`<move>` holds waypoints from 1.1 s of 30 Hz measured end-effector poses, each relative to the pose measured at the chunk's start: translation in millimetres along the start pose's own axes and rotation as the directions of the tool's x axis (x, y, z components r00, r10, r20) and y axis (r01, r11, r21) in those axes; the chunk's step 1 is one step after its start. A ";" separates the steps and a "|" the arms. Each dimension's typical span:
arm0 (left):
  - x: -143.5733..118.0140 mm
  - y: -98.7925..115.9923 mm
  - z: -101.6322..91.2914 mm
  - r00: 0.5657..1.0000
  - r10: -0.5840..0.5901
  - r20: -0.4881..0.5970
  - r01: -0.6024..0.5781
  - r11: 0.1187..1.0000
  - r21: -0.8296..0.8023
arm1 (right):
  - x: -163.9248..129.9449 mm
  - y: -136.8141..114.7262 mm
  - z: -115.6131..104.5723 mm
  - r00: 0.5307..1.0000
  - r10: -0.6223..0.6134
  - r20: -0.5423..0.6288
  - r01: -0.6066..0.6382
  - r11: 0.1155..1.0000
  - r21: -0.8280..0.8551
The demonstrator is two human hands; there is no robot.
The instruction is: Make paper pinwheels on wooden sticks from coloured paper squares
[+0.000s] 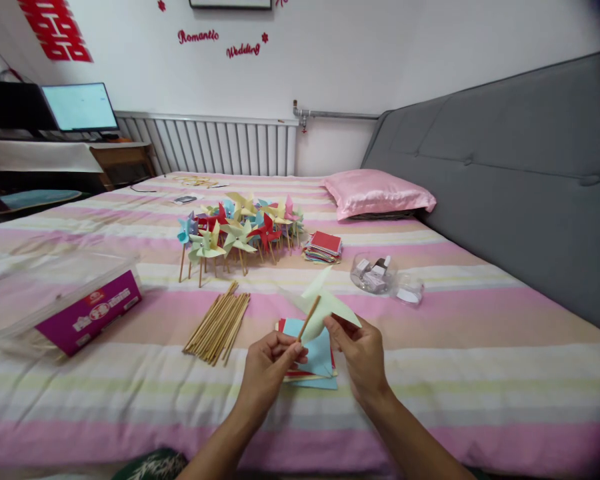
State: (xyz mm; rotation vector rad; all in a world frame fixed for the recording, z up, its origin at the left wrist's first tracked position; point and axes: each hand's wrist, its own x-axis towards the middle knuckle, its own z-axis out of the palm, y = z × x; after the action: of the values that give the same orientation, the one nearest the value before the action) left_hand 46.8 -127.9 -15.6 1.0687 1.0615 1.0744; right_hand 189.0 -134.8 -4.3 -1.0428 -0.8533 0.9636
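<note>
Between my hands is a pale green paper pinwheel (314,319) on a thin wooden stick (309,320). My left hand (273,363) pinches the lower end of the stick between thumb and fingers. With thumb and fingers, my right hand (359,350) grips a blade at the pinwheel's right side. Under them lies a small pile of coloured paper squares (321,355), light blue on top with red edges showing. A bundle of thin wooden sticks (219,325) rests on the bedspread to the left of my left hand.
Several finished pinwheels (237,233) stand upright beyond the sticks. A stack of paper squares (323,245), red on top, lies right of them, near a clear container with small items (373,275). A clear plastic box with a purple label (93,310) sits left; a pink pillow (380,193) is farther back.
</note>
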 end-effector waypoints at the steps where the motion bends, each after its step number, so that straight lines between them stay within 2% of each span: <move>1: 0.2 -0.5 0.1 1.000 -0.001 0.009 0.001 1.000 -0.001 | -0.1 0.2 -0.4 1.000 -0.007 -0.012 0.007 1.000 -0.005; 5: -0.3 0.0 0.7 0.997 -0.060 0.048 0.062 0.997 -0.047 | -0.4 0.1 -2.1 0.998 -0.047 -0.041 0.044 0.998 -0.049; 12: -3.4 0.6 2.1 0.987 -0.108 0.120 0.122 0.986 -0.112 | -2.3 1.1 -1.6 0.968 -0.245 -0.052 0.212 0.913 -0.348; 18: -3.3 2.6 2.4 0.975 -0.138 0.174 0.178 0.953 -0.245 | -8.9 1.3 -0.4 0.938 -0.346 0.037 0.335 0.870 -0.361; 21: -2.9 3.7 0.8 0.974 -0.131 0.183 0.184 0.932 -0.313 | -12.1 0.5 -1.0 0.926 -0.377 0.035 0.362 0.853 -0.376; 23: -2.7 3.8 0.0 0.976 -0.123 0.182 0.178 0.927 -0.329 | -12.3 1.9 -1.5 0.947 -0.321 0.019 0.305 0.876 -0.373; 26: -2.3 2.9 -0.5 0.977 -0.120 0.176 0.172 0.931 -0.321 | -10.9 5.2 0.2 0.991 -0.116 0.061 0.129 0.950 -0.284; 29: -2.1 1.3 -0.4 0.978 -0.113 0.173 0.163 0.937 -0.309 | -10.8 5.7 5.4 0.982 0.051 0.181 -0.022 0.988 -0.154; 31: -2.0 0.3 -0.2 0.980 -0.104 0.173 0.152 0.942 -0.299 | -11.6 4.6 9.0 0.969 0.091 0.231 -0.072 0.993 -0.091; 33: -2.0 -0.2 0.1 0.980 -0.094 0.173 0.141 0.949 -0.284 | -11.9 4.3 11.0 0.968 0.104 0.228 -0.095 0.994 -0.050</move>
State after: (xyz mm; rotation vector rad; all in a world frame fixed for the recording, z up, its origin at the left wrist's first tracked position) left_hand 46.6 -129.9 -15.5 0.8244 0.7984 0.9982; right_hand 173.9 -141.7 -6.7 -1.0273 -1.0213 1.1741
